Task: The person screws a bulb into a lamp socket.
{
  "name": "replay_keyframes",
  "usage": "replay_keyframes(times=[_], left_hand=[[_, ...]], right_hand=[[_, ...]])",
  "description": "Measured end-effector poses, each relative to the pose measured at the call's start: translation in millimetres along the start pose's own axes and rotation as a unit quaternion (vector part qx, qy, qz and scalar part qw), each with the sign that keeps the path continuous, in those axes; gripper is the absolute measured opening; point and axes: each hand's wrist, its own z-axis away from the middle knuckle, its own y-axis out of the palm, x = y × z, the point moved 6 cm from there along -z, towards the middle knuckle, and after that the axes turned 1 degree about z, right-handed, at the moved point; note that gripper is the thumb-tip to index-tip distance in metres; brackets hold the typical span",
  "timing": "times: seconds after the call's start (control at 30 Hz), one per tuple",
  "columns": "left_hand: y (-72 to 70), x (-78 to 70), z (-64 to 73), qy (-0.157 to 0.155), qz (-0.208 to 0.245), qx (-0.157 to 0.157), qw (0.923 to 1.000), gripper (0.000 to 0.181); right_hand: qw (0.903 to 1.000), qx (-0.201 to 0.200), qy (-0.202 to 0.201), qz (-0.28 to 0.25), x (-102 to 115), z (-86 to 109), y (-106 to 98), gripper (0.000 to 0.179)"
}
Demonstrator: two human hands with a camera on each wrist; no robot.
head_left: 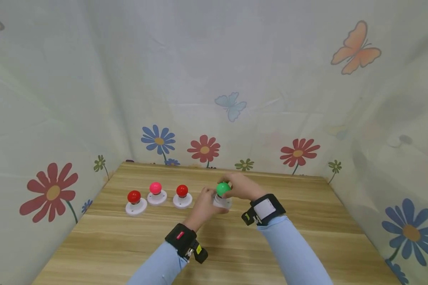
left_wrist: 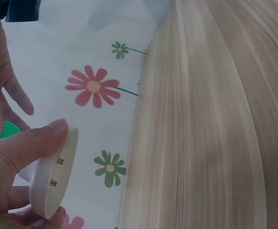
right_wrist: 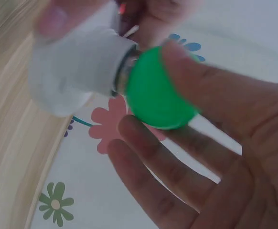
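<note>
A white round lamp holder (head_left: 223, 202) is gripped by my left hand (head_left: 204, 206), above the wooden table. In the left wrist view the thumb lies over the rim of the holder (left_wrist: 58, 171), whose hollow underside with small brass contacts shows. My right hand (head_left: 245, 186) pinches a green light bulb (head_left: 222, 189) from above. From the right wrist, the thumb presses one side of the bulb (right_wrist: 158, 93) and fingers curve under the other. A strip of metal screw base shows between bulb and holder, so the bulb sits partly in the socket.
To the left on the wooden table (head_left: 271, 245) stand a dark red bulb (head_left: 134, 196), a pink bulb (head_left: 155, 188) and a red bulb (head_left: 182, 190), each in a white holder. A flowered cloth (head_left: 185, 79) hangs behind and at both sides.
</note>
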Motion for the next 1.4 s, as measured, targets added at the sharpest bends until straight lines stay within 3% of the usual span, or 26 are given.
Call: replay_keyframes(times=[0.13, 0.37, 0.53, 0.7, 0.77, 0.87, 1.03, 1.13, 1.23, 1.4], left_hand=[[1.4, 1.2, -0.3, 0.005, 0.006, 0.001, 1.0000, 0.069], [4.3, 4.1, -1.1, 0.007, 0.001, 0.005, 1.0000, 0.070], [4.5, 3.4, -1.2, 0.005, -0.004, 0.005, 1.0000, 0.073], [3.6, 0.2, 0.3, 0.001, -0.006, 0.007, 1.0000, 0.075], [4.4, -0.3, 0.7, -0.001, -0.004, 0.008, 1.0000, 0.076], [5.2, -0.9, 0.8, 0.000, 0.000, 0.008, 1.0000, 0.076], [4.8, 0.6, 1.1, -0.004, 0.005, 0.009, 0.9999, 0.074], [4.5, 0.8, 1.8, -0.005, 0.013, 0.007, 0.9999, 0.074], [4.0, -0.4, 2.7, -0.004, 0.016, 0.006, 0.9998, 0.074], [4.2, 0.0, 3.1, -0.011, 0.018, 0.008, 0.9997, 0.072]], right_hand=[[0.9986, 0.040, -0.029, -0.018, 0, 2.6, -1, 0.046], [0.9985, 0.047, -0.022, -0.020, 0, 4.9, -2, 0.054], [0.9993, -0.009, 0.023, 0.028, -2, 2.5, -1, 0.062], [0.9813, -0.095, 0.103, 0.132, -7, 3.5, 0, 0.069], [0.9777, -0.107, 0.115, 0.139, -7, 4.8, 1, 0.064], [0.9817, -0.095, 0.119, 0.114, -7, 6.3, 1, 0.051], [0.9961, -0.047, 0.070, 0.029, -2, 7.7, -2, 0.028], [0.9994, -0.028, 0.018, -0.004, 1, 8.7, -5, 0.031], [0.9997, -0.016, -0.016, -0.003, 3, 9.7, -6, 0.034], [0.9994, -0.010, -0.032, 0.007, 4, 11.3, -8, 0.036]])
